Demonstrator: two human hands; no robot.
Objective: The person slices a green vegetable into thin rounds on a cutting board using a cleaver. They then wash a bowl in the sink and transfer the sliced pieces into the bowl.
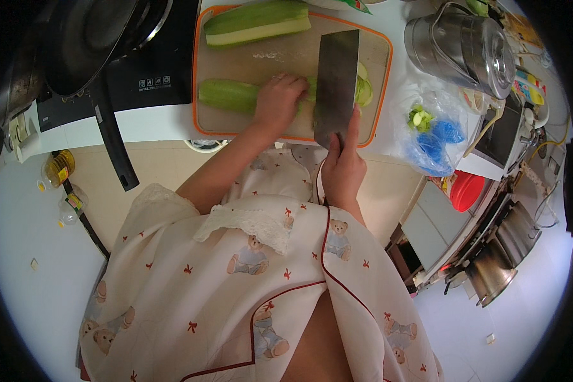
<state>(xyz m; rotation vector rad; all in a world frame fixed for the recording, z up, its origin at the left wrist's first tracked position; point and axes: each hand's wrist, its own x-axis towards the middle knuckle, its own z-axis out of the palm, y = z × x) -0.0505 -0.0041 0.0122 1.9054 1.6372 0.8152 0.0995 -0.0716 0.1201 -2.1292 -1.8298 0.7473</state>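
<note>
My left hand (280, 100) presses down on a long piece of pale green squash (229, 94) lying across the cutting board (262, 64), which has an orange rim. In my right hand (344, 167) is a cleaver (336, 88), gripped by its handle with the index finger along the blade. The broad blade crosses the right end of the squash and hides part of it. Thin squash slices (364, 90) lie just right of the blade. Along the board's far edge rests another squash piece (258, 24), its cut side showing pale flesh.
A black frying pan (112, 124) sits on the induction cooktop (157, 62) at left, handle jutting over the counter edge. Right of the board are a plastic bag (429, 133) with green scraps and a lidded steel pot (458, 52). A red basin (467, 191) is lower right.
</note>
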